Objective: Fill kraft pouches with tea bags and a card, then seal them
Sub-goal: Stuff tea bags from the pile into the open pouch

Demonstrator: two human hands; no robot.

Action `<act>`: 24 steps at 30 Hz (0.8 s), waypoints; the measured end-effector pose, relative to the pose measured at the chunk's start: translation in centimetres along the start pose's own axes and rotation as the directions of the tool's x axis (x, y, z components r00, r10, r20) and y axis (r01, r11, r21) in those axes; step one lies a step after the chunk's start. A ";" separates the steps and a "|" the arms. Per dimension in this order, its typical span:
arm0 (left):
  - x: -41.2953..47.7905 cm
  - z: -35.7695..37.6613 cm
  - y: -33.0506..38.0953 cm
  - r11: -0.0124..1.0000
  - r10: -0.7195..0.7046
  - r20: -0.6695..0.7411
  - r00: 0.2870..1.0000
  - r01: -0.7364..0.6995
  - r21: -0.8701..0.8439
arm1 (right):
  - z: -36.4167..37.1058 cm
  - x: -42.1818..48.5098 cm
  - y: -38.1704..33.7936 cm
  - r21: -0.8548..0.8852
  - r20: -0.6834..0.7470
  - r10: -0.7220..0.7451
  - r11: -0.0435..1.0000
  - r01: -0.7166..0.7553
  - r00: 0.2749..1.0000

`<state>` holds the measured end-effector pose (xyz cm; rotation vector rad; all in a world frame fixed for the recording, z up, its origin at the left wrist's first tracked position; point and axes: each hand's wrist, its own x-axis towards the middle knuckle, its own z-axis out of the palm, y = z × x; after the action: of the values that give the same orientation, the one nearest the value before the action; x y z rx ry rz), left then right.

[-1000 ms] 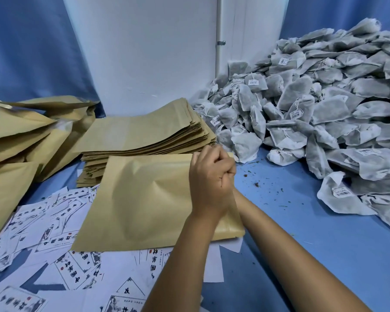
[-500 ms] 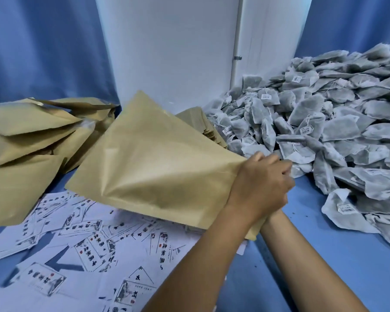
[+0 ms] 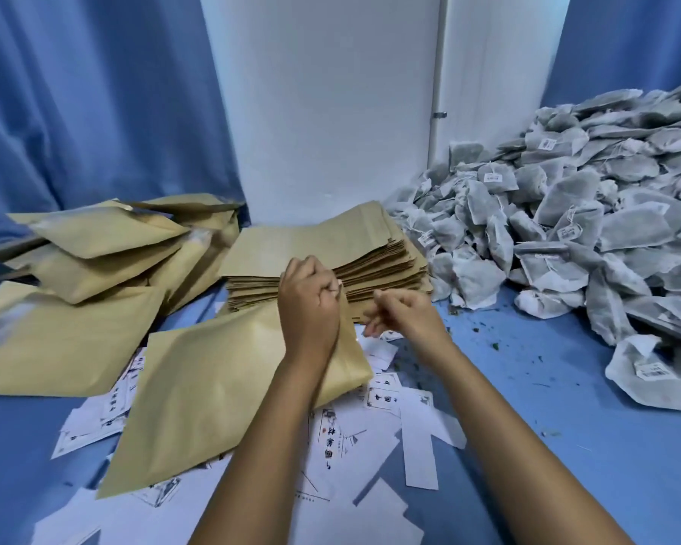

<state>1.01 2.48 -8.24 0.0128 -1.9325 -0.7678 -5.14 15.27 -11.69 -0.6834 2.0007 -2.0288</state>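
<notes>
Item, pouch in hand (image 3: 213,391): one kraft pouch, plump and slightly pillowed, lying aslant on the scattered printed cards (image 3: 333,438) in the middle of the blue table (image 3: 567,426). Its right edge, which appears to be the mouth, is lifted into the left hand (image 3: 309,304), whose fingers are curled tight around that edge, probably to pinch the closure along its length. The bulge in the body suggests it is already filled.

Item, right hand (image 3: 400,314): just beside the left, apart from the pouch edge so far as I can see; fingers loosely curled, thumb forward, holding nothing visible. It looks placed to help with the seal or to leave for the next item.

Item, empty pouches (image 3: 323,249): a flat, squared stack directly behind the hands, within easy reach.

Item, finished pouches (image 3: 95,245): puffed, heaped loosely at the left, out of the working area.

Item, tea bags (image 3: 567,214): a large grey heap at the right, paper tags showing.
</notes>
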 end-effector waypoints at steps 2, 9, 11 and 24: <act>-0.7 0.2 -1.0 0.999 -0.015 0.012 1.000 0.015 -0.036 | -2.8 -0.2 1.8 -0.214 -0.185 -0.033 0.977 -0.007 0.982; -2.8 1.8 -2.1 0.991 0.071 0.054 0.996 -0.064 -0.115 | -2.9 -0.1 4.8 -0.750 0.165 0.093 0.659 0.064 0.982; -2.8 1.7 -2.0 0.988 0.086 0.040 0.995 -0.080 -0.134 | -1.8 0.3 4.9 -0.801 0.156 0.020 0.588 0.115 0.988; -3.0 1.3 -1.9 0.979 0.096 0.010 0.995 -0.093 -0.182 | -4.4 -0.3 3.2 -0.488 -0.282 -0.099 0.871 -0.054 0.954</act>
<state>0.86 2.64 -11.98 -0.1967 -1.8598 -0.8796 -7.46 19.10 -14.79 -0.5009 2.7490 -1.7155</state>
